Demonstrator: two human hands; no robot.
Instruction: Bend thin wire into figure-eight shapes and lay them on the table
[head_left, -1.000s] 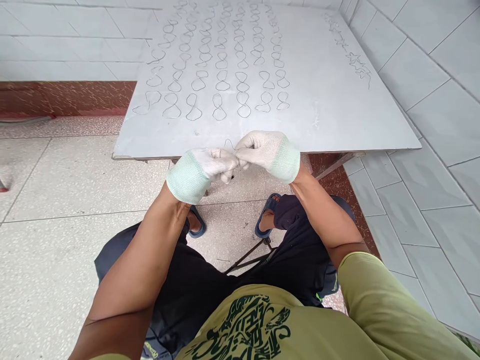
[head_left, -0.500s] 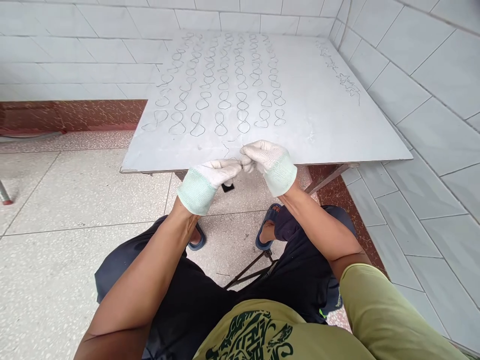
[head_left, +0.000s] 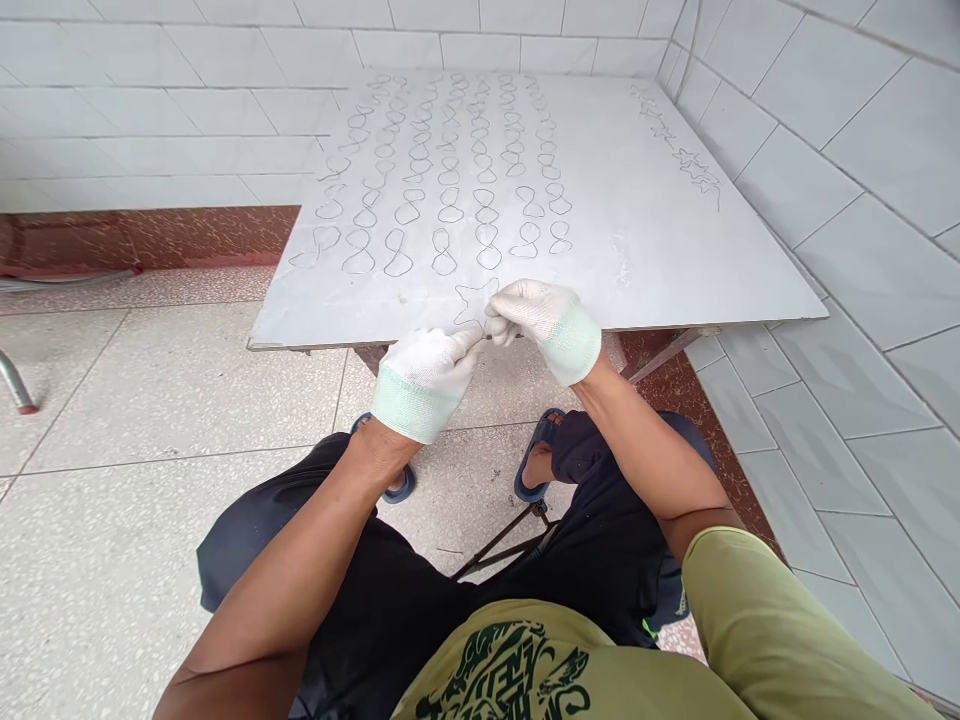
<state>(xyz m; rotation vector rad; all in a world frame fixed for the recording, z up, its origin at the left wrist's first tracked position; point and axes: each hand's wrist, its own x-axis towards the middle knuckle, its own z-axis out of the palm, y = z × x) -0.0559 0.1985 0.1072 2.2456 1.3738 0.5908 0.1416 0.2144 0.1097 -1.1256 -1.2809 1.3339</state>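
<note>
Both of my hands wear white knit gloves with pale green cuffs and meet at the table's front edge. My left hand (head_left: 431, 370) is closed, its thumb and index finger pinching the near side of a thin wire bent into a star shape (head_left: 466, 291). My right hand (head_left: 529, 318) is also closed, with its fingertips pinched on the star's right side. The star's near and right parts are hidden by the gloves. A short dark bit shows between the fingertips, too small to name. Beyond the hands, rows of wire figure-eights (head_left: 487, 240) lie flat on the white tabletop (head_left: 660, 270).
Several wire stars (head_left: 694, 170) lie in a line along the table's right side. Tiled walls (head_left: 847, 150) stand behind and to the right. A metal leg (head_left: 15, 385) is on the floor at far left. Below are my knees and sandals (head_left: 534, 460).
The wire star has come into fuller view above the fingers. My left hand has turned, its fingers now pointing more upward. A small black object seen below it has gone from sight.
</note>
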